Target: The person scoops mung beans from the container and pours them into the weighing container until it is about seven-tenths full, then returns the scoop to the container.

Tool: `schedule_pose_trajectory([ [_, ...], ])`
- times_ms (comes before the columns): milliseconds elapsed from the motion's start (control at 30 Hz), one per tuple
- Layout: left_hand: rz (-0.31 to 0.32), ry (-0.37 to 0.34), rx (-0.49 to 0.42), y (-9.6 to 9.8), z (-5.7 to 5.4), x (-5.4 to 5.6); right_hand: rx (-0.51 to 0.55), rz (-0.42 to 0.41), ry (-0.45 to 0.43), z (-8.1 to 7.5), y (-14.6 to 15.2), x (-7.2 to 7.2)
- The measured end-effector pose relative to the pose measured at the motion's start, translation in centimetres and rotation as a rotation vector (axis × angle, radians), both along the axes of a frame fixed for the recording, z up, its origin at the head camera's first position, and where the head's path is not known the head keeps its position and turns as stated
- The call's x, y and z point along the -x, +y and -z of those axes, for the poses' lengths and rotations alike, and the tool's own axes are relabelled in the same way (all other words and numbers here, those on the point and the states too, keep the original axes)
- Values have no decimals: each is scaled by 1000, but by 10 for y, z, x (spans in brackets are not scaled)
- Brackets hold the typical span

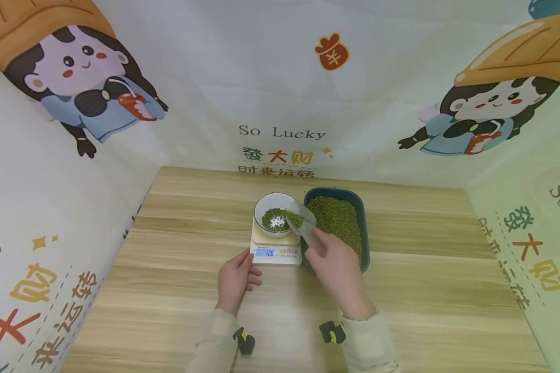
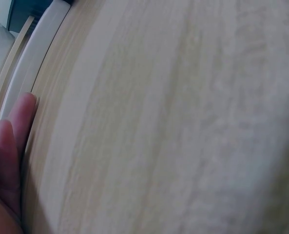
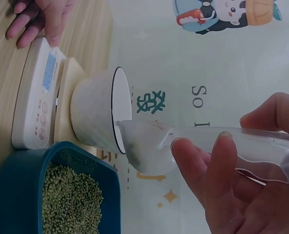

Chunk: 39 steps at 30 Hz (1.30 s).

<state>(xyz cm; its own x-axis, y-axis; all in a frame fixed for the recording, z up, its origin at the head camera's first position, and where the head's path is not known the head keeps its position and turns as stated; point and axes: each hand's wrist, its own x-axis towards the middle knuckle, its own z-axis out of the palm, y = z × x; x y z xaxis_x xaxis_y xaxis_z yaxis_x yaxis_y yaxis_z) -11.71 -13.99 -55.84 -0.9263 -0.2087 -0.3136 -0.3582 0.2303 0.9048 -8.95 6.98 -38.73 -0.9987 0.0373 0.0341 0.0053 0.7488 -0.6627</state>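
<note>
My right hand [image 1: 334, 261] grips the handle of a clear plastic scoop [image 3: 202, 136]. Green beans, which look like mung beans, lie in the scoop, and its tip is over the rim of a white bowl [image 3: 93, 109] with a dark edge. Some beans cover part of the bowl's bottom. The bowl stands on a white kitchen scale [image 1: 287, 259], whose lit display shows the digits 128; a decimal point cannot be made out. At the scale's front left corner, my left hand [image 1: 237, 277] touches the edge with loosely extended fingers; in the left wrist view its fingertips [image 2: 25, 109] lie beside the scale.
A dark blue bin [image 1: 365, 228] full of green beans stands right beside the scale. Under everything lies a wood-grain table [image 1: 429, 269]. Printed white sheets [image 1: 205, 93] with cartoon figures and lettering enclose the table's back and sides.
</note>
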Motion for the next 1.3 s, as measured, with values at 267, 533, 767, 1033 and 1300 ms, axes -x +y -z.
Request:
schedule_pose_trajectory([
  [267,2,-3,-3,-1,-2,0,-32,-11,21,-1,-2,0],
  [533,0,-9,-6,0,-1,0,-81,-27,59,3,-7,-3],
  [767,-3,-11,-2,0,-4,-1,-86,-28,74,4,-7,-3],
  [1033,-1,-15,6,0,-5,-1,-107,-52,97,4,-9,-2],
  [1300,-2,-27,11,0,-4,0,-146,-60,106,2,-10,-1],
])
